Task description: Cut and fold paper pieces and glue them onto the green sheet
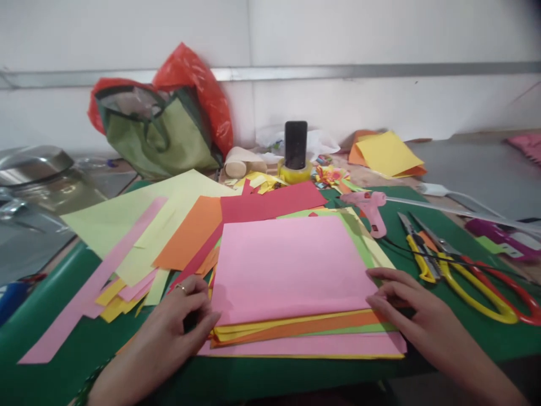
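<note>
White wall (pixel 338 34) panels are standing behind a green mat (pixel 59 293), where coloured paper is lying all around my hands. Directly in front of me, a pink sheet (pixel 287 270) is topping a stack (pixel 304 327) of yellow, orange, green and pink paper, its near edges showing unevenly in layers. My left hand (pixel 169 318) is resting at the near left corner, fingers loosely curled, a gap showing between thumb and forefinger, the thumb tip meeting the paper. My right hand (pixel 422 310) is reaching in from the opposite side, fingers partly spread, with fingertips and thumb lying at the right edge; whether either hand is pinching any layers, I cannot tell. I am, in my judgement, steadying or squaring the stack; evening those edges calls for light, matched pressure from both sides. To the left, a long pink strip (pixel 99 282) is lying near an orange piece (pixel 192 234). Beyond my right hand, a pink glue gun (pixel 374 211), a yellow cutter (pixel 416 254) and scissors (pixel 446 247) are lying. Farther back, a phone (pixel 296 144) is standing upright at a roll of yellow tape (pixel 293 175).
</note>
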Demonstrator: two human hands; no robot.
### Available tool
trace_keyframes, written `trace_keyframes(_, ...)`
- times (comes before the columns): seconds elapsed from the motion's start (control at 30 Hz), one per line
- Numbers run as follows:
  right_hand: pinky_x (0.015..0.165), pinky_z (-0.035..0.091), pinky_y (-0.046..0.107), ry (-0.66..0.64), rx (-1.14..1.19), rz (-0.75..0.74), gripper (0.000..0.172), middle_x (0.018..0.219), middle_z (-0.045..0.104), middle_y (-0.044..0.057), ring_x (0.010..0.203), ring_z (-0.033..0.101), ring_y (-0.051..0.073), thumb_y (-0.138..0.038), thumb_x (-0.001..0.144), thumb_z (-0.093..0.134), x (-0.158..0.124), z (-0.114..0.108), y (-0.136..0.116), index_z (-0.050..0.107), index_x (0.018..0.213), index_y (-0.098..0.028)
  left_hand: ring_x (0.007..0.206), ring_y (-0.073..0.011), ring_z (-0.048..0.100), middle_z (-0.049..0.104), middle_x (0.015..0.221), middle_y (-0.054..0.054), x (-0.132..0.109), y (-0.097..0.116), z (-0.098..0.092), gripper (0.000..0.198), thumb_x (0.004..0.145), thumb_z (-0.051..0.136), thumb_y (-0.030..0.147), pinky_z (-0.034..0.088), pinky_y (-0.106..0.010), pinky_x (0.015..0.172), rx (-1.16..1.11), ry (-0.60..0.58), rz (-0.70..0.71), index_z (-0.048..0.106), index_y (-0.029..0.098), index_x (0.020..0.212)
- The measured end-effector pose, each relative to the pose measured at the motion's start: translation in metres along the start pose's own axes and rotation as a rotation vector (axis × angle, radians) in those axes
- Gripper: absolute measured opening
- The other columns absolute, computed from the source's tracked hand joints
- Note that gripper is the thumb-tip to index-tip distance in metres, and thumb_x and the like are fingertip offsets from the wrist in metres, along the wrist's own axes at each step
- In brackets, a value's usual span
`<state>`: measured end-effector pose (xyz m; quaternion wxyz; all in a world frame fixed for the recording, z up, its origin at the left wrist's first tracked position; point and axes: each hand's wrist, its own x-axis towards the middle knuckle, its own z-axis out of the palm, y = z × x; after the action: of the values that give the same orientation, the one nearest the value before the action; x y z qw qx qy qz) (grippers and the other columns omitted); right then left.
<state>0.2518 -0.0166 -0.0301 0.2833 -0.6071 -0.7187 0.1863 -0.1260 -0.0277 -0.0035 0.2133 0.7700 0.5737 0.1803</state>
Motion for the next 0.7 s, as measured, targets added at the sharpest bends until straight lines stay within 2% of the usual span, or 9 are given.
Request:
trace_keyframes(0.23, 0.066, 0.056, 0.032, -0.043, 0.067, 0.057, 0.041, 0.107, 0.065, 0.013, 0.096, 0.065, 0.027, -0.057, 0.081, 0.053, 0.0, -0.004, -0.002, 0.062, 0.06, -0.022, 0.063, -0.014, 0.052, 0.052, 0.071, -0.002, 0.002, -0.005, 0.001, 0.04, 0.087, 0.045, 0.043, 0.043, -0.024, 0.059, 0.044, -0.051, 0.021, 0.044, 0.02, 0.054)
trace_keyframes(0.4, 0.07, 0.056, 0.031, -0.035, 0.09, 0.065, 0.03, 0.109, 0.064, 0.012, 0.099, 0.063, 0.024, -0.045, 0.082, 0.056, -0.003, -0.004, -0.002, 0.061, 0.065, -0.021, 0.063, -0.0143, 0.051, 0.053, 0.072, -0.002, 0.006, -0.011, 0.002, 0.042, 0.084, 0.046, 0.049, 0.042, -0.024, 0.058, 0.095, -0.09, 0.024, 0.047, 0.02, 0.053)
trace_keyframes(0.6, 0.072, 0.055, 0.031, 0.013, 0.069, 0.025, 0.024, 0.11, 0.062, 0.012, 0.101, 0.062, 0.023, -0.037, 0.084, 0.056, -0.005, 0.0, 0.0, 0.059, 0.067, -0.021, 0.07, -0.0153, 0.053, 0.056, 0.077, -0.002, 0.005, -0.012, -0.002, 0.043, 0.085, 0.044, 0.051, 0.043, -0.023, 0.064, 0.16, -0.192, -0.036, 0.05, 0.02, 0.057)
trace_keyframes(0.67, 0.075, 0.054, 0.032, 0.017, 0.051, 0.014, 0.023, 0.11, 0.062, 0.013, 0.105, 0.06, 0.024, -0.035, 0.085, 0.055, -0.006, 0.0, 0.0, 0.059, 0.067, -0.021, 0.068, -0.0146, 0.052, 0.054, 0.074, -0.001, 0.004, -0.014, 0.001, 0.045, 0.085, 0.044, 0.053, 0.042, -0.022, 0.064, 0.176, -0.192, -0.029, 0.049, 0.02, 0.055)
trace_keyframes(0.7, 0.077, 0.054, 0.034, 0.019, 0.041, 0.01, 0.023, 0.11, 0.062, 0.013, 0.108, 0.059, 0.024, -0.035, 0.085, 0.055, -0.007, 0.0, 0.0, 0.058, 0.067, -0.021, 0.068, -0.0144, 0.051, 0.054, 0.073, 0.0, 0.003, -0.015, 0.004, 0.047, 0.086, 0.041, 0.055, 0.042, -0.022, 0.064, 0.195, -0.155, -0.022, 0.048, 0.02, 0.054)
